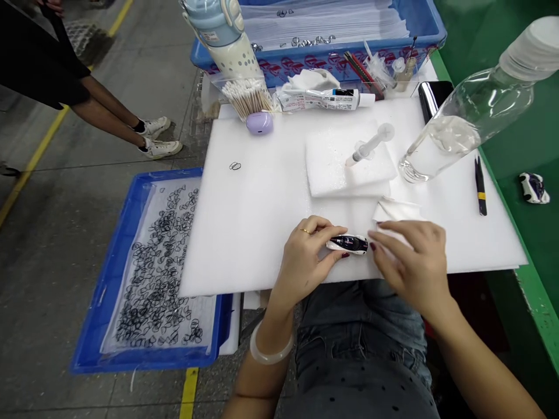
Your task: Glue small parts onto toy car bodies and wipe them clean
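A small white toy car [348,244] with a black top lies near the front edge of the white foam board [248,233]. My left hand [308,253] pinches its left end between thumb and fingers. My right hand [413,259] hovers at the car's right end, fingers apart and with nothing seen between them; whether a fingertip touches the car I cannot tell. Just behind the right hand lies a crumpled white cloth [395,210]. Farther back, a syringe [371,144] rests on a white foam block [327,169].
A clear bottle [471,116] stands at the right, near tweezers [480,186] and a second toy car [534,188]. Cotton swabs [247,98], a tube [325,100], and a tumbler [227,41] line the back. A blue tray [102,297] of small dark rings sits lower left; a person's legs [109,113] stand beyond.
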`<action>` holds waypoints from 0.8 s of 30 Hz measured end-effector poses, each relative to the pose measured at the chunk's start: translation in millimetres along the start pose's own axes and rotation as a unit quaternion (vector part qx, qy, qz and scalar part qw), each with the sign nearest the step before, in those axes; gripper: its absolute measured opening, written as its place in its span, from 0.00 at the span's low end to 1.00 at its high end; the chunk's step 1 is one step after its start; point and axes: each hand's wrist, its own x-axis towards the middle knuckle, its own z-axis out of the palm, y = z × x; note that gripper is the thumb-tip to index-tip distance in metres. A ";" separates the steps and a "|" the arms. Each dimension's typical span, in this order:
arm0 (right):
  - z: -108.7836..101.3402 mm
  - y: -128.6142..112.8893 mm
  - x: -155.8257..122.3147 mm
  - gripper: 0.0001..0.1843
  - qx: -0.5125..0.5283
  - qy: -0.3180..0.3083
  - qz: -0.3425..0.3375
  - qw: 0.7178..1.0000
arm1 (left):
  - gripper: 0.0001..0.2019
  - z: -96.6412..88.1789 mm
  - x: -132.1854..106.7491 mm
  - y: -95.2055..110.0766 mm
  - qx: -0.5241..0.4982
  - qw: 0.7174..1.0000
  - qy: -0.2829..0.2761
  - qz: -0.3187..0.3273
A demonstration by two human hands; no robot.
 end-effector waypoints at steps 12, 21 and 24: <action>17.6 -19.3 -9.8 0.04 0.012 -0.026 -0.014 1.000 | 0.15 -1.3 1.0 3.0 -0.001 1.000 -0.016 -0.013; -2.6 -8.5 -3.9 0.08 0.100 -0.070 0.026 0.992 | 0.13 -1.7 1.0 2.6 -0.003 1.000 -0.018 -0.002; -7.6 -1.9 -3.4 0.07 0.104 -0.013 0.043 0.994 | 0.13 -1.5 1.4 2.6 0.000 1.000 -0.019 0.000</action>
